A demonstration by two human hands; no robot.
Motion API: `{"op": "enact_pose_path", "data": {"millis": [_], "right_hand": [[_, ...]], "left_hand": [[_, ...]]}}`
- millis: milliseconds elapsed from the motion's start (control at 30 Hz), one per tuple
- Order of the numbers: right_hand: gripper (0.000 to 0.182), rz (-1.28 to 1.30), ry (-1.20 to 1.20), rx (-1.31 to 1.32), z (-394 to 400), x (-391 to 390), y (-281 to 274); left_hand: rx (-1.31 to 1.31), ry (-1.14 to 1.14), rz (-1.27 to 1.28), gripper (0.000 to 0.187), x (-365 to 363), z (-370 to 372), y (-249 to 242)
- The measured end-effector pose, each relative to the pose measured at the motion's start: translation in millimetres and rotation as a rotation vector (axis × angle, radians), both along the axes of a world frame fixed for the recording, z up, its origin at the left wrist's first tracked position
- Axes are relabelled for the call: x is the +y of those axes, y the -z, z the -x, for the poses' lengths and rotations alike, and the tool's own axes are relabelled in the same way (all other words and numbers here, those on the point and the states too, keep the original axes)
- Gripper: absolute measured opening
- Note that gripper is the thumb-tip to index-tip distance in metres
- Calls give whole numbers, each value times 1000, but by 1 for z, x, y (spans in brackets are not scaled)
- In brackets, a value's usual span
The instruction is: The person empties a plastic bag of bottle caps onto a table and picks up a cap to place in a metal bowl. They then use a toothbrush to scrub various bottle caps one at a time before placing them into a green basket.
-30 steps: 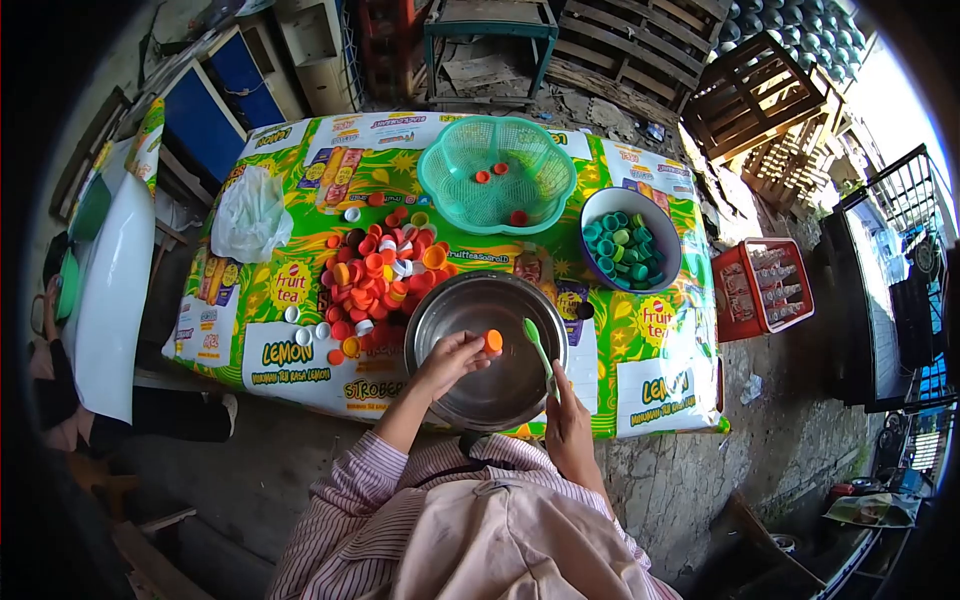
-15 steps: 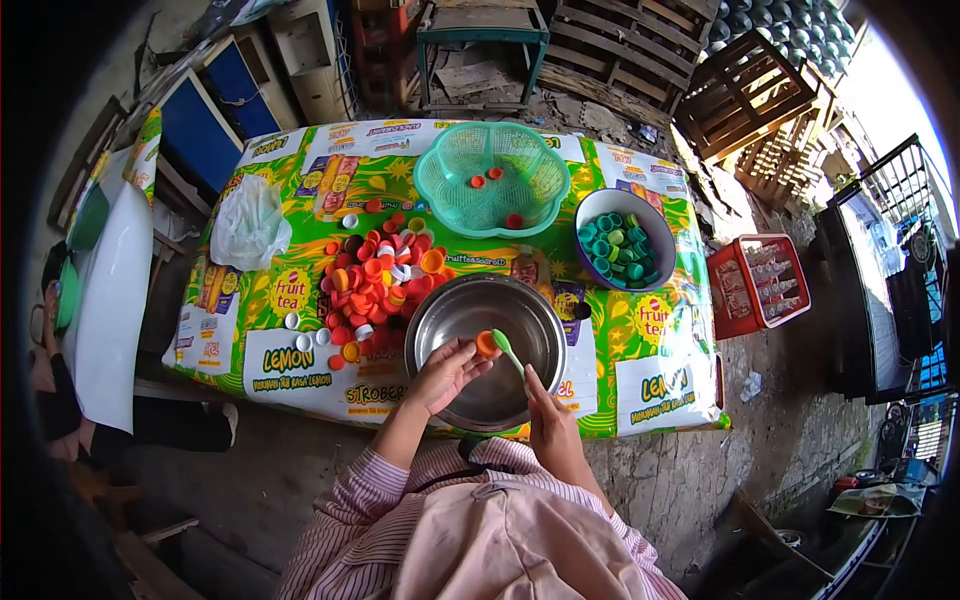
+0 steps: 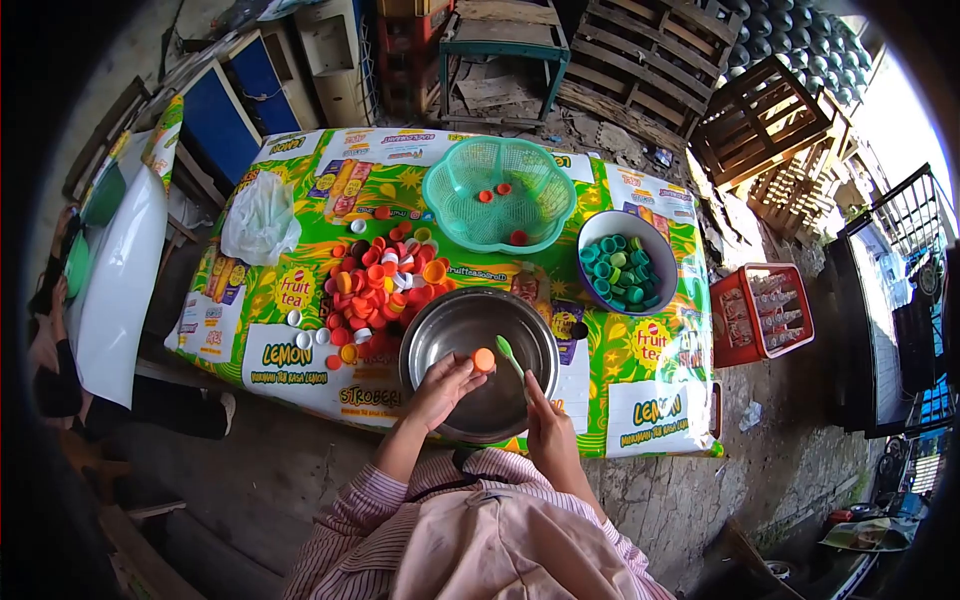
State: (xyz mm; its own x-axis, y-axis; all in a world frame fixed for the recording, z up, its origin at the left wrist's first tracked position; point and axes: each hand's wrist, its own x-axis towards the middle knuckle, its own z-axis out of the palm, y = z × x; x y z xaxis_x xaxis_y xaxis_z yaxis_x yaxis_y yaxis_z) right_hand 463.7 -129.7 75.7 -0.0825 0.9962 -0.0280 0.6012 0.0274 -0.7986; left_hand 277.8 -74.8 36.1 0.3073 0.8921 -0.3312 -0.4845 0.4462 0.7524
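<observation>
Over a steel bowl (image 3: 425,345), my left hand (image 3: 442,388) pinches an orange cap (image 3: 484,360) between thumb and fingers. My right hand (image 3: 546,420) is closed round the handle of a green toothbrush (image 3: 510,356), its head up and just to the right of the cap, not touching it. A pile of red, orange and white caps (image 3: 375,285) lies on the patterned table cover left of the bowl. Behind the bowl, a mint-green basket (image 3: 462,225) holds a few red caps. A white bowl (image 3: 655,240) of green caps stands at the right.
A plastic bag (image 3: 260,220) lies at the table's left. To the right of the table stands a red crate (image 3: 735,318). A dark cap (image 3: 579,330) sits between the two bowls. Another person's arm (image 3: 60,335) shows at the far left, beside a white surface.
The toothbrush head has come away from the orange cap, and the cap is turned in my left hand. The whole view has shifted slightly.
</observation>
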Motion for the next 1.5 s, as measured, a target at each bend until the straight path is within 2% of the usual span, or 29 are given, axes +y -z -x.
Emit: {"op": "enact_pose_path", "data": {"millis": [67,133,167,267,300,400,433,467,600,667,800,900,1000,1200,1233,1300,1400,1467,1500], "right_hand": [[48,-68,-8,12,-5,2,0],[51,-79,-201,-13,-7,2,-6],[52,-88,-157,125,-8,6,-1],[51,-70,-107,83,-21,19,2],[50,-156,-149,123,-23,20,1],[50,-145,-252,164,-27,17,-2],[50,-30,-225,48,-34,21,-4],[51,-63,-204,25,-40,25,-2],[52,-101,-291,116,-53,27,-10],[53,-128,-361,122,-55,25,-8],[53,-63,-379,25,-56,25,-7],[54,-58,-268,133,-54,28,1],[55,15,-304,277,-55,28,-3],[56,5,-276,193,-43,29,-13],[56,-31,-315,177,-40,26,-18],[56,-71,-344,162,-35,23,-18],[54,-53,-213,202,-30,25,-8],[53,-78,-224,223,-24,18,-15],[53,-18,-252,212,-21,14,-18]], "left_hand": [[72,-25,-42,23,-1,-2,4],[-9,-17,-53,22,0,-3,1],[-25,-6,-75,19,-1,-4,0],[17,-38,-143,15,-4,-10,-3],[56,-54,-149,12,-3,-13,-5],[124,-90,-136,9,-6,-24,-17],[189,-76,-224,9,-7,-24,-9],[188,-88,-223,9,-9,-27,-8],[84,-112,-187,12,-13,-35,-11],[-139,-218,-66,14,-13,-42,-17],[43,-225,-101,21,-19,-48,-8],[-16,-242,-120,23,-19,-48,-6],[-89,-252,-113,28,-17,-45,-9],[-173,-238,-129,31,-14,-33,-7],[-180,-289,-77,30,-13,-34,-11],[-218,-246,-90,30,-12,-28,-9],[-330,-187,-106,28,-9,-23,-9],[-368,-275,53,26,-8,-22,-13],[-406,-230,28,23,-9,-18,-11]]}}
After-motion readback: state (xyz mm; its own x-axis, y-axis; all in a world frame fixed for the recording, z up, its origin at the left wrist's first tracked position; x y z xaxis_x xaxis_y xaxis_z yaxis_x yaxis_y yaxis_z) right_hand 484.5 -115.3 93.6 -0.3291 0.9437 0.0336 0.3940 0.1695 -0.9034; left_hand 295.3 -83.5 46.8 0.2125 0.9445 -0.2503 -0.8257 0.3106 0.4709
